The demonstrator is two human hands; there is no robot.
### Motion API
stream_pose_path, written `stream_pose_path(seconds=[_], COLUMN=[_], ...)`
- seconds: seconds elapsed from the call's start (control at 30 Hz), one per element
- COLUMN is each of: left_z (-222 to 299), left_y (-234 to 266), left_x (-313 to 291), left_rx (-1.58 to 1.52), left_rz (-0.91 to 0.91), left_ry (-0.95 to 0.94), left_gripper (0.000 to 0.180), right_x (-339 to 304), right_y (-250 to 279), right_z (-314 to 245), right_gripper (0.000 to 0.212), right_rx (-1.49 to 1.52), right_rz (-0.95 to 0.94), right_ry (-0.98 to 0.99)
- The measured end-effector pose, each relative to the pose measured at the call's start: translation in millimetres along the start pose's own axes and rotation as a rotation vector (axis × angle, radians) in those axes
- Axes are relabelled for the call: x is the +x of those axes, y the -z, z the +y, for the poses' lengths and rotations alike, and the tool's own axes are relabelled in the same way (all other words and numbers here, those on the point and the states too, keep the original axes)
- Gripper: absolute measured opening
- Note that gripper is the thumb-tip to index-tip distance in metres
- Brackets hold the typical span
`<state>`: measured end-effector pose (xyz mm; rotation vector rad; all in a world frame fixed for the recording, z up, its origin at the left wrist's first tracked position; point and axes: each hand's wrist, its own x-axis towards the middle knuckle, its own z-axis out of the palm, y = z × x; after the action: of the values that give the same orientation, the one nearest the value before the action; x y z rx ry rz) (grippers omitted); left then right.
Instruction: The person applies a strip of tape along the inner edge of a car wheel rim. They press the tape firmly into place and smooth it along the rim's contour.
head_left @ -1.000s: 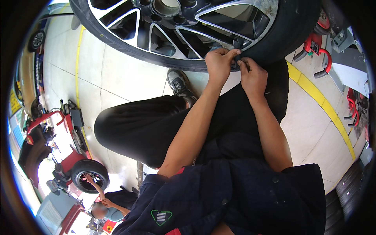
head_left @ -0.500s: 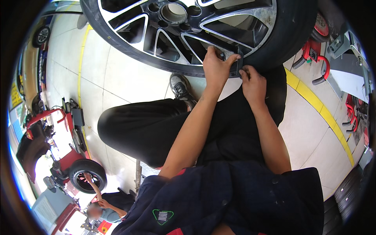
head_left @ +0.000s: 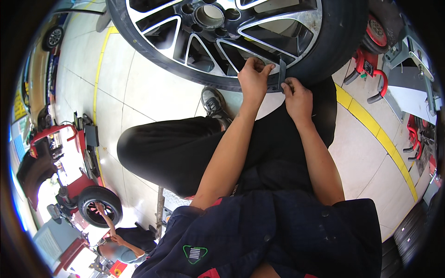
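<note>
Alloy wheel (head_left: 208, 31), machined silver spokes over black, sits at top of view with a black tyre (head_left: 331, 28) fitted; upper edge cut off by frame. Hands are apart, both at the near edge of the wheel.

Right hand (head_left: 297, 98): thumb and fingers pinched on the lower end of a thin dark flat strip (head_left: 282, 74). Strip runs up across the tyre sidewall to the rim edge, just right of the left hand.

Left hand (head_left: 253, 83): at the rim lip, thumb and fingers drawn close. Can't tell if anything's gripped between them. Thumb looks clear of the strip.

Wearer has black trousers (head_left: 171, 143), a grey shoe (head_left: 213, 104) below the tyre, navy shirt (head_left: 232, 227) with a green triangular patch.

Right: curved yellow floor line (head_left: 378, 129), red-framed equipment with black grips (head_left: 382, 88), tyres stacked (head_left: 410, 231) lower right.

Lower left: co-worker's hand (head_left: 100, 208) on a second wheel, its tyre (head_left: 113, 199) beside a red machine. Tan car (head_left: 39, 69) upper left.
</note>
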<state>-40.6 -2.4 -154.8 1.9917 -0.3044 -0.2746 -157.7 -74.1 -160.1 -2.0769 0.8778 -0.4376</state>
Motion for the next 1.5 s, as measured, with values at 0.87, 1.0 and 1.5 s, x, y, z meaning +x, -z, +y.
stream_pose_path(seconds=[0.87, 1.0, 1.5], left_z=[43, 50, 2], left_y=[71, 92, 33], left_x=[20, 25, 11], left_rx=[-1.076, -1.120, 0.107], left_rz=[-0.201, -0.193, -0.260], left_ry=[0.161, 0.080, -0.028], left_gripper=[0.024, 0.026, 0.029], right_x=[1, 0, 3], right_y=[-2, -1, -12], right_z=[-3, -7, -8], right_gripper=[0.016, 0.016, 0.015], right_rx=[0.106, 0.108, 0.400], right_rz=[-0.057, -0.048, 0.044], right_ry=[-0.079, -0.060, -0.239])
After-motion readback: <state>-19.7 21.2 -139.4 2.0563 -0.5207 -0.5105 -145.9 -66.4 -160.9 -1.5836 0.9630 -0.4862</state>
